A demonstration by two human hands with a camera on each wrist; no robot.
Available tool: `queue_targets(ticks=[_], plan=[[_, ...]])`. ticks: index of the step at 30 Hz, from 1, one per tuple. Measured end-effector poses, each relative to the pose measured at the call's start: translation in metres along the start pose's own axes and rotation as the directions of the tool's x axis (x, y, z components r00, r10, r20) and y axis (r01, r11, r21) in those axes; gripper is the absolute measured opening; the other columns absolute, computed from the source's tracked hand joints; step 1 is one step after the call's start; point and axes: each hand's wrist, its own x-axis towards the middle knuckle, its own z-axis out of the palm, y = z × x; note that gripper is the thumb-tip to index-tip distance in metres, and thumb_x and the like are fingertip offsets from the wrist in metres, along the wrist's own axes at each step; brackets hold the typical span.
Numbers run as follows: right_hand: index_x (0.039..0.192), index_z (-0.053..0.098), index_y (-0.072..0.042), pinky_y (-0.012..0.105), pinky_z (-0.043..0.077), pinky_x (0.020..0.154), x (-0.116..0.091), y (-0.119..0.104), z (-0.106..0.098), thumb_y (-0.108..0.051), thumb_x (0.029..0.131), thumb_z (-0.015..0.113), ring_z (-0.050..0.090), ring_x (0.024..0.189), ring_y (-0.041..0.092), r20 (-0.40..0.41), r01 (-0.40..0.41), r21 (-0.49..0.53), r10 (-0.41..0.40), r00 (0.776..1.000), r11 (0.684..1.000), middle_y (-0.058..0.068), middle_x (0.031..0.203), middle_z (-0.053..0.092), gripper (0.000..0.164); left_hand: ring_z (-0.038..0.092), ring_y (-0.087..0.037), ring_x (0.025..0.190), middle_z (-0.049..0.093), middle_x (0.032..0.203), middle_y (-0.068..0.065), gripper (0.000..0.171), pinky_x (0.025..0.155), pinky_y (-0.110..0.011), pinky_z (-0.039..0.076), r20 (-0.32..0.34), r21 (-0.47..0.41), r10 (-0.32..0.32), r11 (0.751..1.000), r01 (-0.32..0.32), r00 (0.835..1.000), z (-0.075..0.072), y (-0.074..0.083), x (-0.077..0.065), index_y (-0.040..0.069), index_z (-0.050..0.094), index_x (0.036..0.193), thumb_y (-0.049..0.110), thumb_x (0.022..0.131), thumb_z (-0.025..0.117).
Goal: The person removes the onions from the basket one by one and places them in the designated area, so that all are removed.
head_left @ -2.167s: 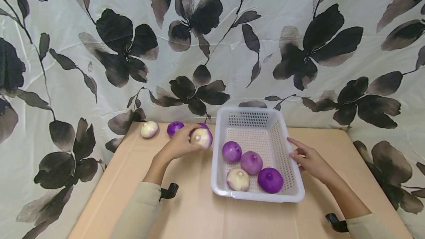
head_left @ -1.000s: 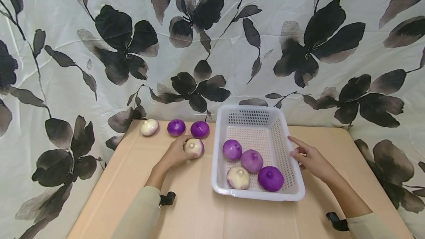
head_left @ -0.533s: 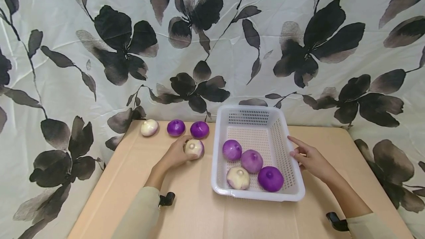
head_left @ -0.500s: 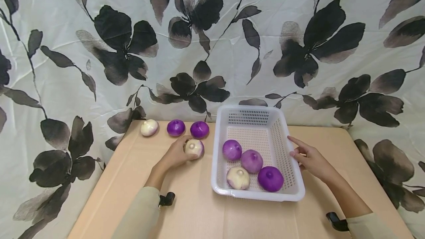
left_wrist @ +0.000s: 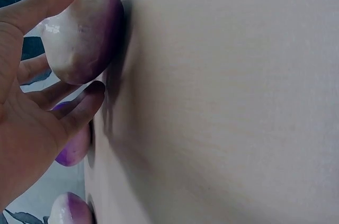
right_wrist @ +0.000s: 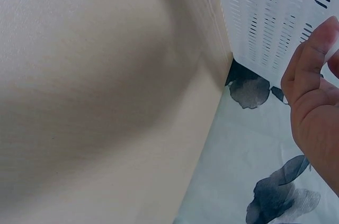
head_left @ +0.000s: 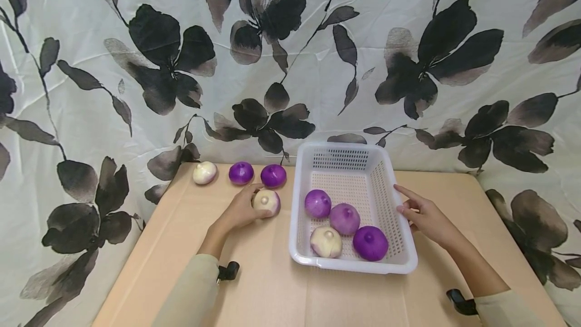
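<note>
My left hand (head_left: pixel 242 209) curls its thumb and fingers round a purple-and-white turnip (head_left: pixel 266 203), pale side up, low over the table in front of a purple turnip (head_left: pixel 273 176). In the left wrist view, this turnip (left_wrist: pixel 82 36) shows its purple side toward the tabletop. My right hand (head_left: pixel 423 217) grips the right rim of a white plastic basket (head_left: pixel 296 216). Inside the basket lie a lilac turnip (head_left: pixel 317 204), a pinkish-purple turnip (head_left: pixel 344 219), a deep purple turnip (head_left: pixel 370 243) and a pale turnip (head_left: pixel 326 241).
Along the table's back edge, a pale turnip (head_left: pixel 205 172) and another purple turnip (head_left: pixel 241 173) sit left of the basket. The light wooden table (head_left: pixel 254 286) meets a flower-printed cloth (head_left: pixel 336 64) hanging behind it.
My left hand has come leftward and down from beside the basket with the turnip, uncovering the purple turnips behind. Over the last second it stays put. My right hand keeps its place on the rim.
</note>
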Motion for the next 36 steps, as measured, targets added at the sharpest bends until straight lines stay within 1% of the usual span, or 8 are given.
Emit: queue_targets(ticks=[5,9,14,17,22,27,31,36], plan=[[0.154,0.023,-0.015,0.038,0.060,0.062,0.000,-0.002,0.000,-0.019,0.097,0.057,0.067,0.083,0.021,-0.001,-0.006,-0.007,0.006,1.000,1.000,0.021,0.096,0.053,0.067,0.051,-0.035,0.127,0.045,0.145,-0.013,0.092,0.105,-0.049,0.043,0.012,-0.011,-0.004,1.000,0.004,1.000,-0.004,0.003,-0.001,0.013,0.040,0.145,0.036,0.069,0.086],[0.154,0.023,-0.015,0.038,0.060,0.062,0.000,-0.002,0.000,-0.019,0.097,0.057,0.067,0.084,0.022,-0.003,-0.008,-0.005,0.008,1.000,1.000,0.021,0.096,0.053,0.067,0.052,-0.037,0.125,0.045,0.145,-0.015,0.088,0.103,-0.051,0.044,-0.001,-0.003,-0.003,1.000,0.003,1.000,-0.011,0.009,-0.001,0.012,0.038,0.146,0.032,0.073,0.083],[0.154,0.023,-0.015,0.038,0.060,0.061,-0.001,-0.002,0.001,-0.018,0.097,0.057,0.067,0.083,0.021,-0.003,-0.008,0.003,0.008,1.000,1.000,0.021,0.096,0.053,0.066,0.054,-0.039,0.119,0.047,0.141,-0.017,0.081,0.097,-0.050,0.048,-0.025,0.063,0.053,0.997,-0.051,0.998,-0.020,0.020,-0.001,0.008,0.040,0.144,0.030,0.077,0.080],[0.154,0.022,-0.014,0.037,0.060,0.060,0.000,-0.001,0.001,-0.017,0.097,0.057,0.066,0.082,0.020,-0.003,-0.005,0.003,0.005,1.000,1.000,0.021,0.095,0.053,0.066,0.054,-0.037,0.118,0.048,0.139,-0.018,0.081,0.096,-0.049,0.049,-0.043,0.101,0.091,0.991,-0.086,0.995,-0.025,0.028,-0.001,0.007,0.041,0.143,0.030,0.076,0.081],[0.154,0.022,-0.014,0.037,0.060,0.059,0.000,0.000,0.001,-0.018,0.097,0.057,0.066,0.081,0.019,-0.004,-0.002,0.003,0.002,1.000,1.000,0.021,0.096,0.052,0.066,0.054,-0.033,0.118,0.050,0.138,-0.013,0.083,0.096,-0.048,0.049,-0.066,0.134,0.146,0.982,-0.136,0.987,-0.032,0.050,0.000,0.010,0.042,0.142,0.034,0.074,0.082],[0.154,0.022,-0.013,0.037,0.060,0.059,0.000,0.000,0.001,-0.018,0.097,0.057,0.066,0.081,0.019,-0.006,-0.007,0.003,0.007,1.000,1.000,0.021,0.096,0.053,0.066,0.052,-0.025,0.121,0.053,0.134,-0.006,0.076,0.101,-0.046,0.046,-0.073,0.147,0.228,0.965,-0.216,0.971,-0.036,0.075,0.003,0.015,0.046,0.139,0.033,0.074,0.081],[0.154,0.022,-0.014,0.037,0.060,0.060,0.000,0.000,0.001,-0.018,0.097,0.057,0.066,0.081,0.020,-0.007,-0.006,0.003,0.006,1.000,1.000,0.021,0.096,0.053,0.066,0.048,-0.024,0.130,0.053,0.137,-0.006,0.075,0.108,-0.045,0.042,-0.047,0.174,0.273,0.949,-0.261,0.961,-0.036,0.095,0.008,0.012,0.047,0.139,0.034,0.075,0.081],[0.154,0.022,-0.014,0.037,0.060,0.060,-0.001,0.000,0.002,-0.018,0.097,0.057,0.066,0.081,0.020,-0.009,-0.004,-0.006,0.004,1.000,1.000,0.020,0.095,0.053,0.067,0.047,-0.024,0.133,0.052,0.140,-0.005,0.076,0.111,-0.041,0.039,0.032,0.218,0.305,0.927,-0.305,0.952,-0.032,0.118,0.014,0.010,0.047,0.140,0.036,0.077,0.080]])
